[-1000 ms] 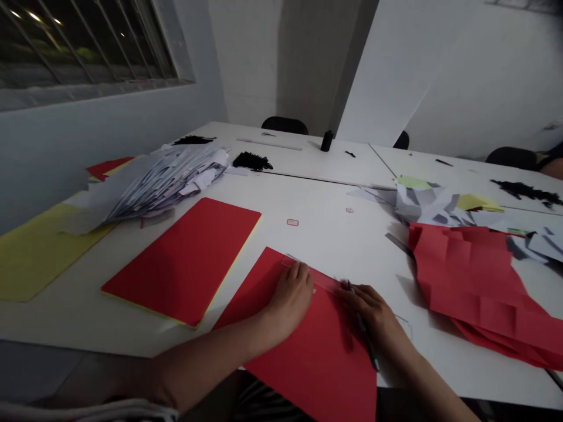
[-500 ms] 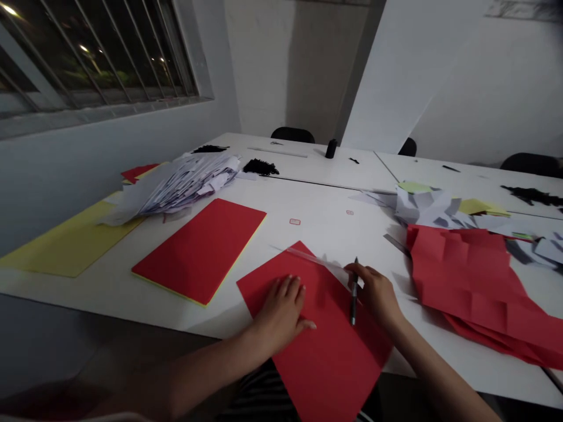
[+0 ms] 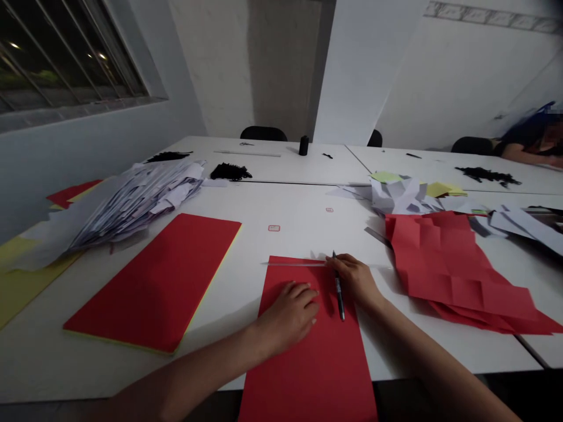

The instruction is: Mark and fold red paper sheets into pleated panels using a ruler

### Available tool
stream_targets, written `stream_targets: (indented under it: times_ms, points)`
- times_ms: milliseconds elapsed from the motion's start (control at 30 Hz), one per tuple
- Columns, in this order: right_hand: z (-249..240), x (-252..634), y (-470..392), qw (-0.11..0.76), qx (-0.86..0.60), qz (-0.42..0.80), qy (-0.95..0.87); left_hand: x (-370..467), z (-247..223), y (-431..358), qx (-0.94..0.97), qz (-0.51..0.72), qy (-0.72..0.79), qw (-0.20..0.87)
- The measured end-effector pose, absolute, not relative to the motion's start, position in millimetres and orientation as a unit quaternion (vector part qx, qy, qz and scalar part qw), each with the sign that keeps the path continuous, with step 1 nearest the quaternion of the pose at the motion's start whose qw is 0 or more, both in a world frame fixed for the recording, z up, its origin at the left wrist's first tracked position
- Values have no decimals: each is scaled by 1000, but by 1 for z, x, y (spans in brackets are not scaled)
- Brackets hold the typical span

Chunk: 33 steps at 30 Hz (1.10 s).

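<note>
A red sheet of paper (image 3: pixel 308 375) lies before me, its near end reaching past the table edge. My left hand (image 3: pixel 288 316) rests on its upper half, palm down, with the fingers loosely bent and nothing held. At the sheet's top right corner, my right hand (image 3: pixel 354 281) is closed on a dark pen (image 3: pixel 339 298), which hangs below the fingers, tip toward me. The same fingertips pinch the right end of a clear ruler (image 3: pixel 299 265), lying across the sheet near its far edge.
Left of me are a stack of red and yellow paper (image 3: pixel 153 281) and a heap of white paper (image 3: pixel 145 199). Creased red sheets (image 3: pixel 448 269), paper scraps (image 3: pixel 400 196) and a metal ruler (image 3: pixel 377 236) lie right. A person (image 3: pixel 534 138) sits far right.
The red sheet has turned from slanted to nearly square with me, and the ruler now lies level across its top. My view has swung to the right, bringing a person in.
</note>
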State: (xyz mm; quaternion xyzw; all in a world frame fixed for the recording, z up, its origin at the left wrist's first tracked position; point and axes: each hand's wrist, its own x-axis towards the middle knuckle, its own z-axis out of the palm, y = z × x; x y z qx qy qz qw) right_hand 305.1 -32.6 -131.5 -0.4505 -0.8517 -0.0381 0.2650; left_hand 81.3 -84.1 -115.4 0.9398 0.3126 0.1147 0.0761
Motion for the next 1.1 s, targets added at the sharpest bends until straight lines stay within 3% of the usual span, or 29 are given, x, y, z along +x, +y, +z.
stream_targets:
  times_ms: [367, 533, 700, 1100]
  points:
    - [-138, 305, -35, 272, -428, 40, -861, 84, -123, -85, 921, 180, 337, 70]
    - [-135, 304, -36, 264, -438, 55, -857, 76, -121, -72, 887, 196, 417, 38]
    - [-134, 307, -37, 258, -446, 60, -855, 67, -127, -59, 855, 169, 489, 38]
    - [-126, 310, -37, 247, -470, 100, -841, 66, -129, -57, 862, 127, 488, 51]
